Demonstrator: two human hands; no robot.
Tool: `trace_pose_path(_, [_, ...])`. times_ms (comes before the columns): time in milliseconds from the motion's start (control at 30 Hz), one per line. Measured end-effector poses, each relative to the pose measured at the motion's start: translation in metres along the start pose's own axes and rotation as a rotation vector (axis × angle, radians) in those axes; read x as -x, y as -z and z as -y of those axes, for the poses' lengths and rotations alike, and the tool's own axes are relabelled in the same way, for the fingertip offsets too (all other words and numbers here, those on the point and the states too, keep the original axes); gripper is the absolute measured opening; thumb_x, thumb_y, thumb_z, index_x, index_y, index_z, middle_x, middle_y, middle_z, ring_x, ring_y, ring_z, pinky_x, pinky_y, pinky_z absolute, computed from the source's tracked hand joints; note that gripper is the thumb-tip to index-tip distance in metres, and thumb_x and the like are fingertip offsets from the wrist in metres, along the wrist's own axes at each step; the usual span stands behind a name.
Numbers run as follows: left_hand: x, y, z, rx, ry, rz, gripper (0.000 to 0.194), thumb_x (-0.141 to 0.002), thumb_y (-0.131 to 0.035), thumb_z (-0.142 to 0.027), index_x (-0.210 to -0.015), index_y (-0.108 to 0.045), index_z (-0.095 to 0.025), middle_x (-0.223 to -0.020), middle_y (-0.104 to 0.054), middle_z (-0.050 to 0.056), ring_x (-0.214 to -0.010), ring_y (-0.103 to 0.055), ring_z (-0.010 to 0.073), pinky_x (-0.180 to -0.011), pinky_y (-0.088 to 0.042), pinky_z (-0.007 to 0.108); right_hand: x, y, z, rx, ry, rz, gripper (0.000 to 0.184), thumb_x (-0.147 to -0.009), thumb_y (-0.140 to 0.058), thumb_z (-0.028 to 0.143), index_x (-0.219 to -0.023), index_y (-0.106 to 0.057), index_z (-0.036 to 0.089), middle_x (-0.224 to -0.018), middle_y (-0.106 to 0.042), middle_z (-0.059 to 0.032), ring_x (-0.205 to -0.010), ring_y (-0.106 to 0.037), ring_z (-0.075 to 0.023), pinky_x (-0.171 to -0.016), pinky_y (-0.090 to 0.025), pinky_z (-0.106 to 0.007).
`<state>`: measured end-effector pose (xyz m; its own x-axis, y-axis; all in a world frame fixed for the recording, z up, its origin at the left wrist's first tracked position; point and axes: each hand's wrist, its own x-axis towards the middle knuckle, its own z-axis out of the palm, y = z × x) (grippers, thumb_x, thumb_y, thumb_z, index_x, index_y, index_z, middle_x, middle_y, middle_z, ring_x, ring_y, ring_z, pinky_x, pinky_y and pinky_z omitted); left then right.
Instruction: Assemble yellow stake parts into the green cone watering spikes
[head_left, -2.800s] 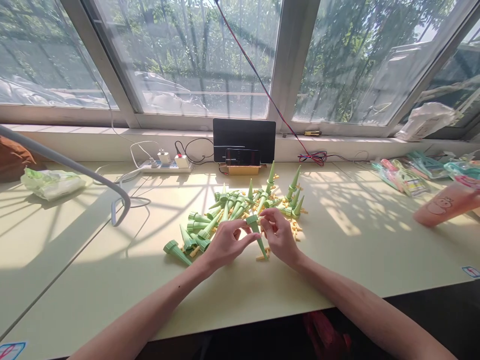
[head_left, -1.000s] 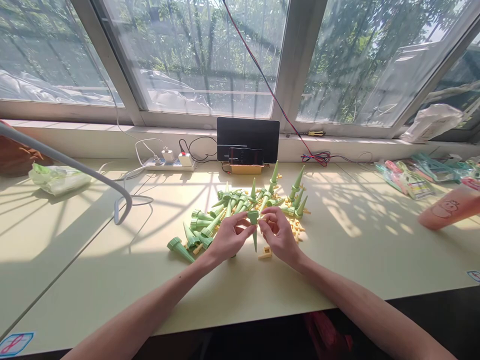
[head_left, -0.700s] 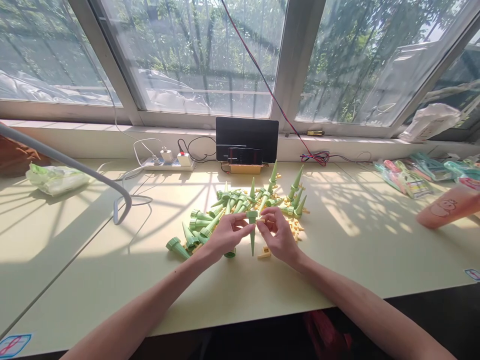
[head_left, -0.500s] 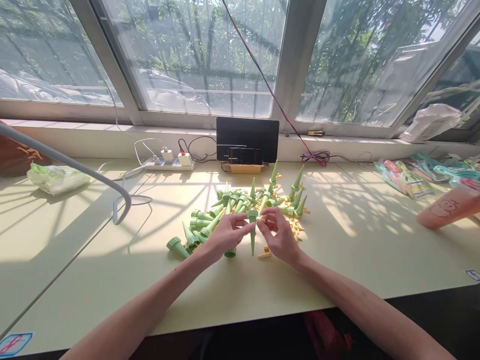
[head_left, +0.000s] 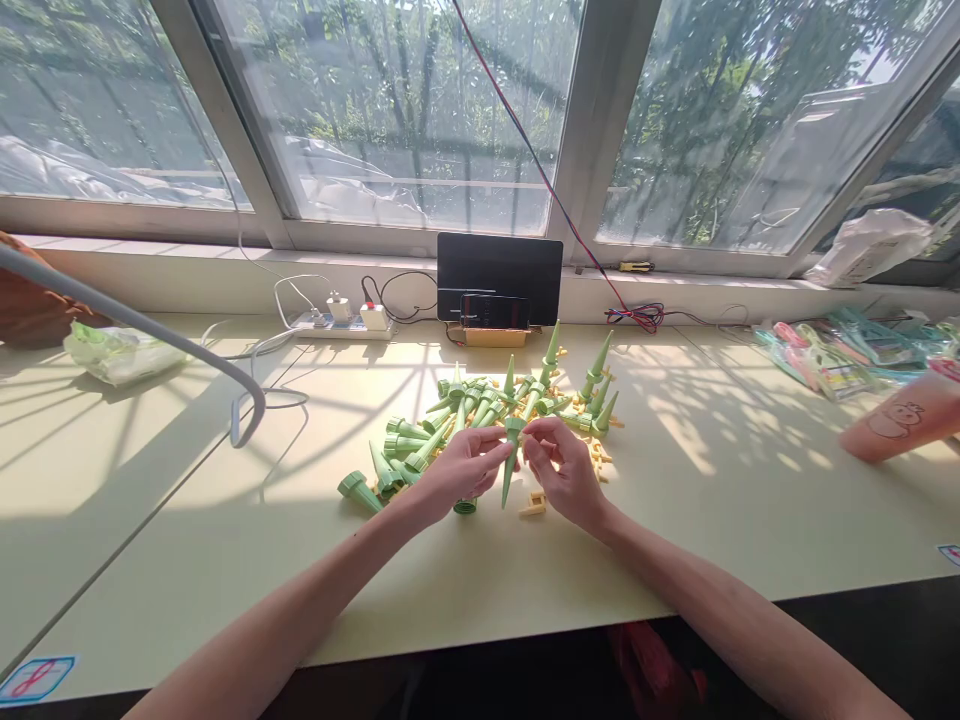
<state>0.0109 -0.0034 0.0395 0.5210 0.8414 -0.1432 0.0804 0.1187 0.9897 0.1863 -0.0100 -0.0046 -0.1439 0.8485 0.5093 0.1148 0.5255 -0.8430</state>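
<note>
A green plastic cone spike [head_left: 510, 465] hangs point down between my two hands, just above the pale table [head_left: 225, 560]. My left hand [head_left: 454, 472] pinches its wide top from the left, fingers closed. My right hand [head_left: 564, 470] is closed in a pinch at the same top from the right, with a small yellow piece at its fingertips. Behind them lies a pile of several green cone spikes [head_left: 480, 415] mixed with small yellow pieces [head_left: 598, 458]. One yellow piece [head_left: 534, 505] lies by my right wrist.
A dark tablet and phone on a stand [head_left: 498, 292] lean at the windowsill, beside a power strip [head_left: 341, 320] with cables. A grey curved tube [head_left: 187, 350] crosses the left. A plastic bag [head_left: 120, 352] lies far left, colourful packets [head_left: 832, 355] and a pink bottle [head_left: 900, 425] on the right.
The cone spike has swung from slanting toward lower right to hanging nearly straight down between my fingers. Both hands stayed in place at its top.
</note>
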Motion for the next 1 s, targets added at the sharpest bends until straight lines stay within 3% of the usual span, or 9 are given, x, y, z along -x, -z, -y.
trace_pose_path(200, [-0.0004,0.002,-0.0019,-0.011,-0.003,0.067,0.043,-0.085,-0.057,-0.056,-0.076,-0.057,-0.014,-0.048,-0.031,-0.007,-0.042,-0.023,0.004,-0.042,-0.013,0.02,-0.0009,0.0007,0.0029,0.032,0.04,0.032,0.013,-0.094,-0.053,0.03,-0.103,-0.056,0.022,-0.076,-0.058,-0.0005,-0.067,-0.059,-0.0134,-0.066,-0.057,-0.031])
trace_pose_path(700, [-0.0004,0.0049,-0.0025,-0.044,0.021,0.069,0.044,-0.084,-0.057,-0.056,-0.073,-0.05,-0.015,-0.06,-0.042,-0.003,-0.045,-0.024,0.0037,-0.042,-0.01,0.02,-0.0014,-0.001,-0.0032,0.096,0.052,0.008,0.013,-0.09,-0.059,0.031,-0.095,-0.064,0.02,-0.078,-0.065,-0.0027,-0.066,-0.061,-0.0136,-0.063,-0.057,-0.029])
trace_pose_path(1000, [0.0006,0.0023,-0.0062,-0.091,0.012,0.051,0.044,-0.084,-0.056,-0.057,-0.077,-0.057,-0.014,-0.062,-0.047,-0.002,-0.044,-0.026,0.0033,-0.04,-0.014,0.02,0.0008,-0.0038,-0.0068,0.085,0.036,-0.02,0.014,-0.089,-0.061,0.033,-0.091,-0.064,0.02,-0.08,-0.065,-0.0032,-0.066,-0.059,-0.0135,-0.061,-0.057,-0.028])
